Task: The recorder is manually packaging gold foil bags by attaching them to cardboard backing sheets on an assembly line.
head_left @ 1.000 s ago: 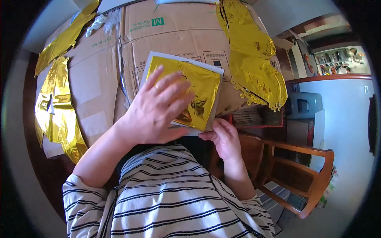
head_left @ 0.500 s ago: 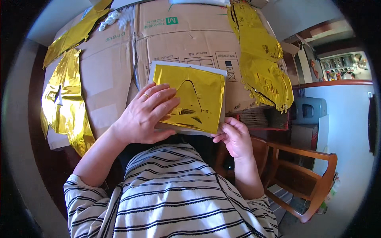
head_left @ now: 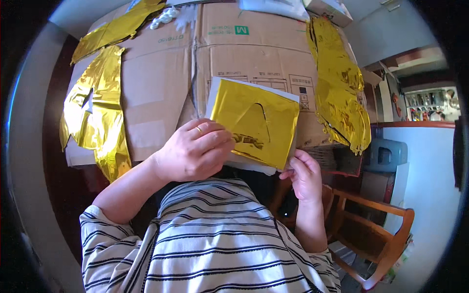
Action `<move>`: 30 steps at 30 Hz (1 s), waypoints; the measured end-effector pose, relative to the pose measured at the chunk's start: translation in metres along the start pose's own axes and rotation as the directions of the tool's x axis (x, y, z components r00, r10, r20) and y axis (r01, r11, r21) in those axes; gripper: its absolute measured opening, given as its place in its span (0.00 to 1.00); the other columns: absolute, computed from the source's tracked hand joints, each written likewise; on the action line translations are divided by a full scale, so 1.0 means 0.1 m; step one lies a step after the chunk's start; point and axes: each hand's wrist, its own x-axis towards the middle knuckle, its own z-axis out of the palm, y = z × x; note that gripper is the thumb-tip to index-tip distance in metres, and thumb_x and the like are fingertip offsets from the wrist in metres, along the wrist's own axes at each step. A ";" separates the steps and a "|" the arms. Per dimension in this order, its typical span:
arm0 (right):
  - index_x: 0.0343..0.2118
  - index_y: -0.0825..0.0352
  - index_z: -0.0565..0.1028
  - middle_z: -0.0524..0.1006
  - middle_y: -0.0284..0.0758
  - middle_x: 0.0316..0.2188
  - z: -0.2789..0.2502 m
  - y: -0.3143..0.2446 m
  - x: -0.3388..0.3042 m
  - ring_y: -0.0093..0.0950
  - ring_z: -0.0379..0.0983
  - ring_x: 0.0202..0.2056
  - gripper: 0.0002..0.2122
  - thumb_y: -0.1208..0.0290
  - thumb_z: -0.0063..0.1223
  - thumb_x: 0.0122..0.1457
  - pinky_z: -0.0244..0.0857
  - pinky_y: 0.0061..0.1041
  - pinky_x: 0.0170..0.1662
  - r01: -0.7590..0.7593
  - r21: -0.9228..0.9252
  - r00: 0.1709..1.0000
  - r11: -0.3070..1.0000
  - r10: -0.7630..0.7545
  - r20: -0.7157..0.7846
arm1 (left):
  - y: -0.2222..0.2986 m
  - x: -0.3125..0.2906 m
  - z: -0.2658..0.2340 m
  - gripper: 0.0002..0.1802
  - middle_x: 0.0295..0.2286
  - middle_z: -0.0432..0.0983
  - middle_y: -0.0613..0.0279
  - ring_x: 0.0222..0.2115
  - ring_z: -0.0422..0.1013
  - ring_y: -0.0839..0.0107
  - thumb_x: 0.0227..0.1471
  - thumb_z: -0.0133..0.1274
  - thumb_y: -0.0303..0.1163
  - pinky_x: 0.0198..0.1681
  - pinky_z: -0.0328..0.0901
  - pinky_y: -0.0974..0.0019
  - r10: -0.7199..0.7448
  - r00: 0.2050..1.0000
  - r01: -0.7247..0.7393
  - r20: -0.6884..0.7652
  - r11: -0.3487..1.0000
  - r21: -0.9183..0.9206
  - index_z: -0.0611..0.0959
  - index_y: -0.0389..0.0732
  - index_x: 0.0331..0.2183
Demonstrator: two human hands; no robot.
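A rectangular gold foil sheet lies over a slightly larger white sheet, whose border shows along the top and left. A dark arched line and a darker crumpled patch mark the foil. At the foil's lower left edge, my left hand is closed, its curled fingertips gripping there; the thumb is hidden. My right hand pinches the lower right corner of the sheets between thumb and fingers. Both sheets sit tilted over the near edge of the cardboard.
Cut gold foil pieces lie on the cardboard at left, far left and right. White lumpy bits and a clear plastic bag are at the back. A wooden chair and a grey-blue stool stand at right.
My left hand has drawn its fingers back from the foil's face and curled them at its lower left edge. The sheets now sit more tilted and farther right in view.
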 end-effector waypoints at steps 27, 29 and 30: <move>0.46 0.74 0.75 0.82 0.39 0.34 -0.01 0.10 -0.10 0.26 0.79 0.30 0.10 0.75 0.47 0.65 0.74 0.22 0.29 0.017 -0.071 1.000 0.997 -0.016 0.020 | -0.05 0.01 0.04 0.36 0.48 0.71 0.53 0.51 0.69 0.52 0.32 0.63 0.29 0.58 0.62 0.45 -0.046 0.963 0.036 0.265 0.998 0.043 0.77 0.38 0.50; 0.45 0.74 0.75 0.82 0.39 0.34 -0.01 0.09 -0.10 0.26 0.80 0.30 0.10 0.75 0.47 0.65 0.74 0.22 0.29 0.017 -0.056 0.999 0.998 -0.016 0.029 | -0.01 0.03 0.02 0.32 0.47 0.72 0.51 0.51 0.70 0.52 0.38 0.60 0.30 0.56 0.65 0.48 -0.031 0.949 0.004 0.313 0.996 0.085 0.77 0.37 0.50; 0.45 0.74 0.75 0.82 0.39 0.34 -0.01 0.08 -0.10 0.26 0.80 0.30 0.10 0.75 0.47 0.65 0.74 0.22 0.29 0.019 -0.050 0.999 0.999 -0.017 0.034 | 0.02 0.04 0.02 0.30 0.47 0.73 0.50 0.51 0.70 0.52 0.41 0.59 0.30 0.56 0.65 0.49 -0.035 0.942 -0.005 0.335 0.993 0.116 0.76 0.37 0.49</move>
